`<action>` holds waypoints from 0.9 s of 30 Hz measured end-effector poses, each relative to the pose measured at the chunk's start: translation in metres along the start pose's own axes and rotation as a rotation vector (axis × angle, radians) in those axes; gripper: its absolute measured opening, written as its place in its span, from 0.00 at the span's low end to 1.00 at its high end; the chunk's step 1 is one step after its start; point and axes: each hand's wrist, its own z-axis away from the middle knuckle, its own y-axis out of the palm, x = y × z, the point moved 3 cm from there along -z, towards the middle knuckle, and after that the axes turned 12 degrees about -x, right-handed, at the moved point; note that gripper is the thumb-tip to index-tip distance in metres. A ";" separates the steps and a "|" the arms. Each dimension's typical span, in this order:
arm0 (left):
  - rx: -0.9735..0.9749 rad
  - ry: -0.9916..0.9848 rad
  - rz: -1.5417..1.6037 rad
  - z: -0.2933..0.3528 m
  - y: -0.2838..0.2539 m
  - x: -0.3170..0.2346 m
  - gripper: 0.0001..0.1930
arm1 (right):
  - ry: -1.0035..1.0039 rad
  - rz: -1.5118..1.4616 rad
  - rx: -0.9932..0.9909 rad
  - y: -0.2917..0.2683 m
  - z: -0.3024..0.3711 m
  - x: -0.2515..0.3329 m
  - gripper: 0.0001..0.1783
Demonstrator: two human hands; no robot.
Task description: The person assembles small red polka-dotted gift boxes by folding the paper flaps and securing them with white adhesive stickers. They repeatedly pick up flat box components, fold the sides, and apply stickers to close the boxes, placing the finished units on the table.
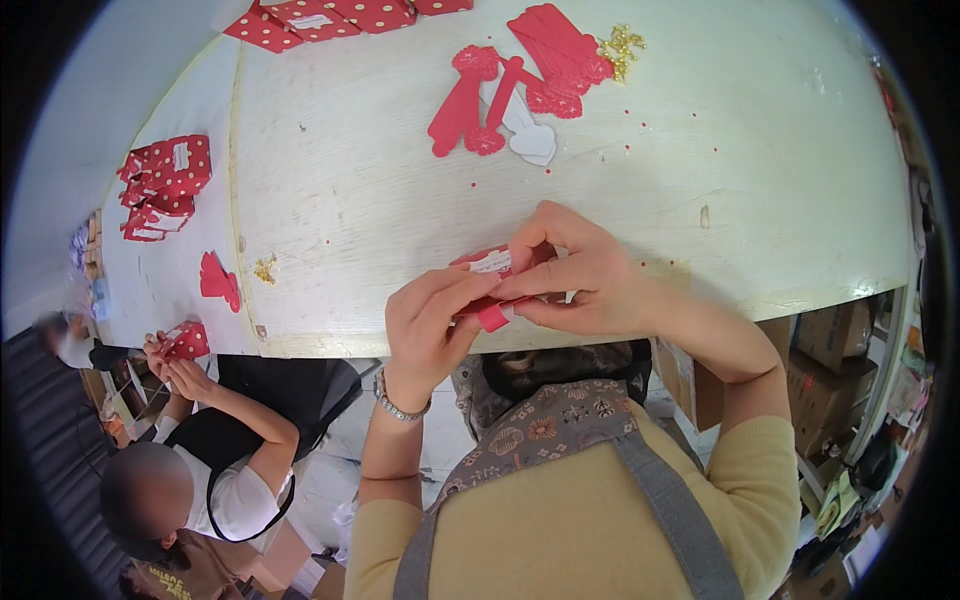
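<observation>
Near the table's front edge, both my hands are closed on a small red paper box with a white label (491,262). My left hand (432,315) grips its left side, thumb and fingers pinching. From the right, my right hand (575,268) pinches the same box, its fingertips close to those of the left. A curved red paper strip (494,318) sticks out toward me between the two hands. Much of the box is hidden behind my fingers, so how the strip joins it cannot be made out.
Beyond my hands lie red scalloped paper cut-outs (462,105), a stack of red strips (553,45), white paper pieces (533,140) and small gold fasteners (622,50). Dotted red boxes (335,15) stand at the far edge. At left, a co-worker's hands (180,372) hold a dotted red box.
</observation>
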 end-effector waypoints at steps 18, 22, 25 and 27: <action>-0.066 0.000 0.067 0.003 0.005 -0.002 0.09 | -0.202 0.127 -0.205 0.007 0.013 -0.010 0.17; -0.039 -0.010 0.079 0.001 0.003 -0.002 0.10 | -0.222 0.135 -0.229 0.009 0.015 -0.009 0.17; -0.044 -0.067 0.113 0.003 0.002 -0.002 0.10 | -0.178 0.140 -0.195 0.008 0.011 -0.006 0.18; -0.034 -0.136 0.173 0.008 0.000 0.001 0.11 | -0.161 0.148 -0.147 0.008 0.007 -0.004 0.20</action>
